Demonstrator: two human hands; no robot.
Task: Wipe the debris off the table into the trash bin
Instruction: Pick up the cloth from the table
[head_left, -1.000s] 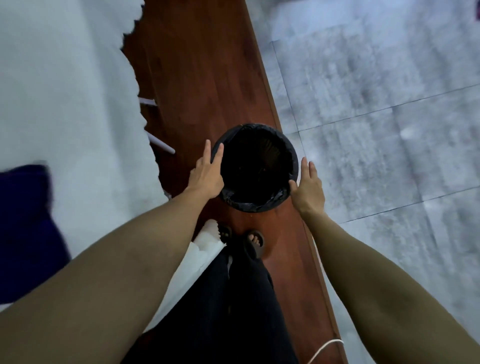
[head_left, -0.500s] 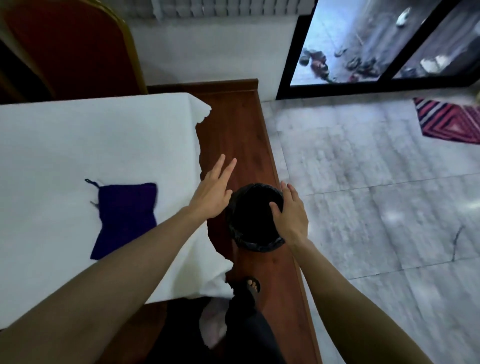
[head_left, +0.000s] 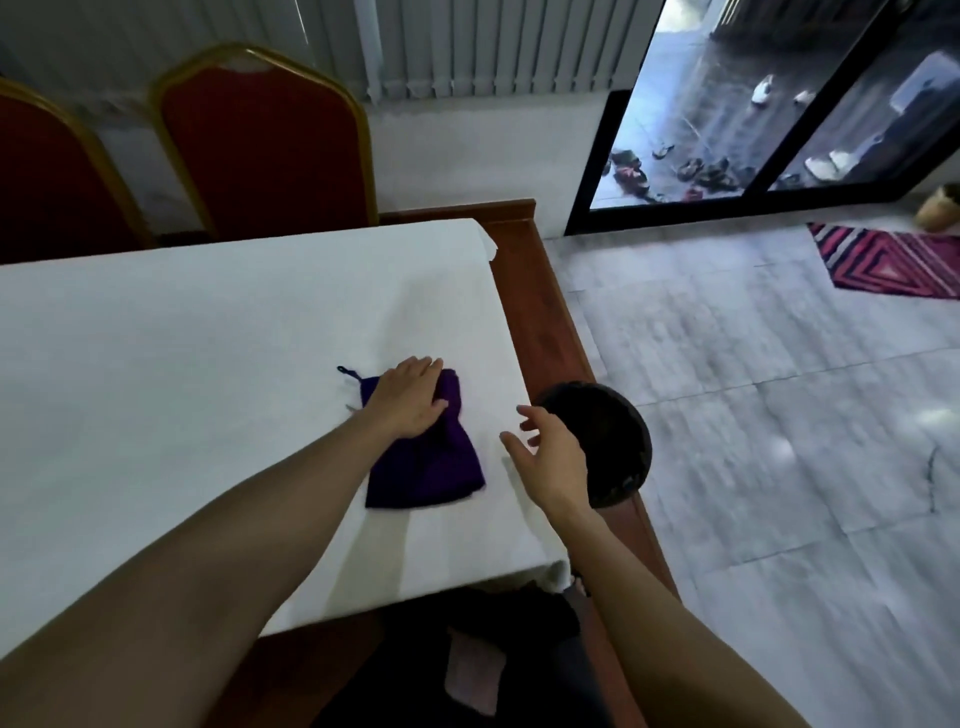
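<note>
A dark purple cloth (head_left: 431, 467) lies on the table with the white tablecloth (head_left: 208, 364), near its right edge. My left hand (head_left: 410, 397) rests flat on the cloth's far end, fingers spread. My right hand (head_left: 548, 452) hovers open above the table's right edge, holding nothing, just left of the black round trash bin (head_left: 613, 447). The bin stands on the brown wooden floor strip beside the table, lined with a black bag. I see no debris on the tablecloth.
Two red chairs with gold frames (head_left: 270, 135) stand behind the table. Grey tiled floor (head_left: 753, 415) spreads to the right, with a striped red rug (head_left: 893, 265) and a glass door (head_left: 753, 104) at the back. My dark-trousered legs (head_left: 498, 665) are below the table's front edge.
Both hands have left the trash bin. My left hand moved onto the purple cloth and my right hand rose beside the bin. The view lifted from the floor to the table.
</note>
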